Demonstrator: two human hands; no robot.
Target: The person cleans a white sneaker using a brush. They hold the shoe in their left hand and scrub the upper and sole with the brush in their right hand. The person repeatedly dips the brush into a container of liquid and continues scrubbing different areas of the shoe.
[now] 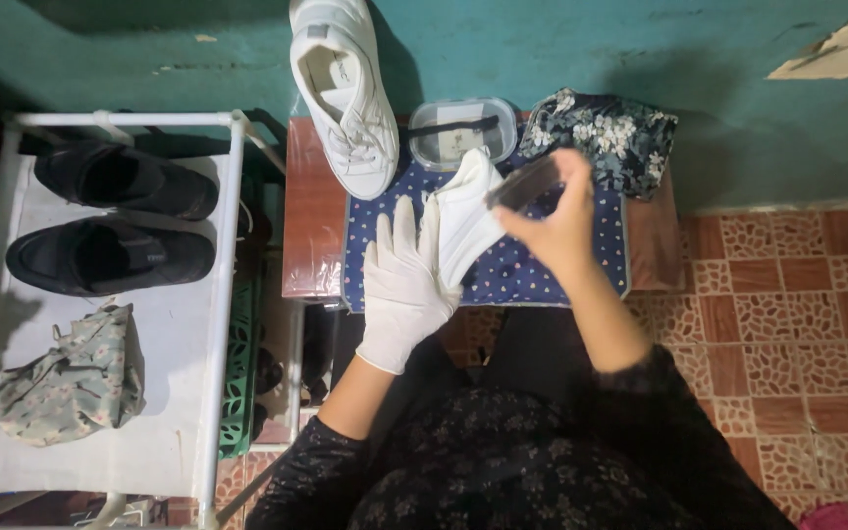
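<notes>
Gloved left hand (406,294) flat, open, holding nothing; bare right hand (554,224) grips second white latex glove (465,221), not yet on; white lace-up sneaker (345,93) far, untouched.

Single head view, looking steeply down from above.

The camera sits on the person's head, facing forward and down at close range: the lap fills 6 o'clock, the low counter (311,211) lies at centre, a wall runs along 12 o'clock, and a shoe rack (223,294) stands at 9 o'clock.
</notes>
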